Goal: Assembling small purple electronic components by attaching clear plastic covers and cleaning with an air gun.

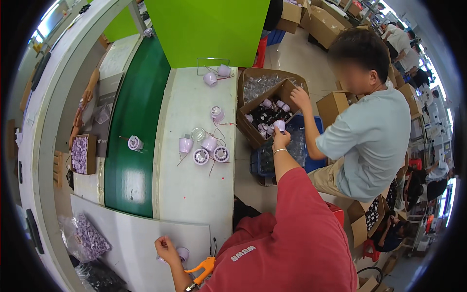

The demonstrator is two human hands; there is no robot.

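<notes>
My right hand [280,139] is stretched out to the right and grips a small lilac cup-shaped housing [279,125]. It is over the near edge of an open cardboard box [249,130] holding similar lilac housings and black parts. My left hand [167,249] is low over the white board, its fingers curled; what they hold, if anything, is hidden. Right beside it is another lilac housing [183,253], partly covered by the wrist. Close to my left forearm lies an orange air blow gun [203,267].
Several wired lilac housings [209,142] and a clear round cover [198,134] lie on the white bench. One housing [135,142] sits on the green conveyor belt [127,170]. A seated co-worker [374,131] reaches toward the box. A blue crate [311,163] stands beneath it.
</notes>
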